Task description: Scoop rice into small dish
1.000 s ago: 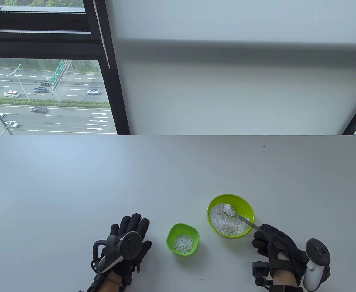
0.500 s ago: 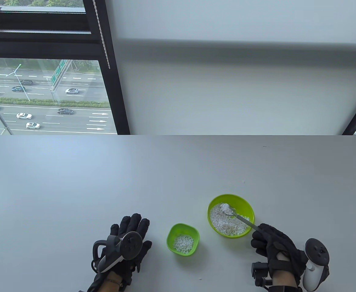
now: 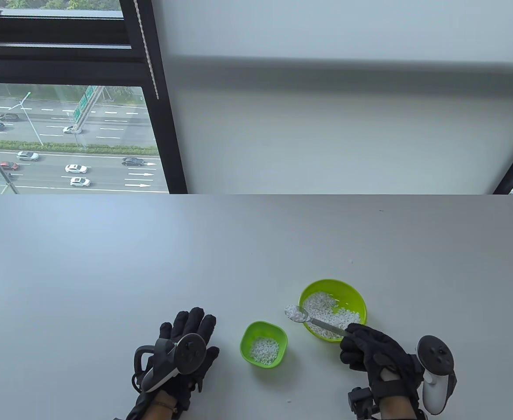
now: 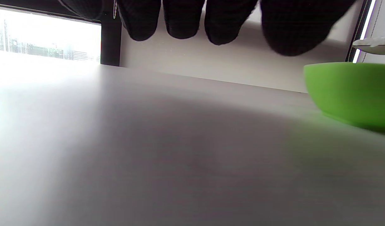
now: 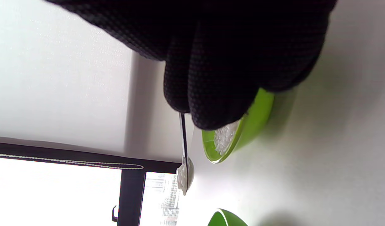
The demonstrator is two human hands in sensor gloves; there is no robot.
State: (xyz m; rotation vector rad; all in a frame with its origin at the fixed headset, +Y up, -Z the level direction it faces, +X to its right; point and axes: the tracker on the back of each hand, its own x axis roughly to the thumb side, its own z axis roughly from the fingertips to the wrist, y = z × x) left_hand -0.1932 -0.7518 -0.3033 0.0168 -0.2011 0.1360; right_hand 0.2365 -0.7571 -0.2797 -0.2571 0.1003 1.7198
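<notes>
Table view: our right hand (image 3: 377, 356) grips the thin metal spoon (image 3: 315, 321), heaped with white rice, its bowl just past the round green bowl's (image 3: 356, 297) left rim, short of the small green square dish (image 3: 246, 334). Our left hand (image 3: 182, 352) lies flat, fingers spread, seemingly resting on the grey surface (image 3: 151, 262).

Table view: high above the table (image 3: 151, 262), looking down and toward the window.
Left wrist view: low, just beside the small dish (image 4: 352, 91), facing the window.
Right wrist view: rolled sideways, close to the big bowl (image 5: 252, 125).
Shared: the small dish (all three views).
</notes>
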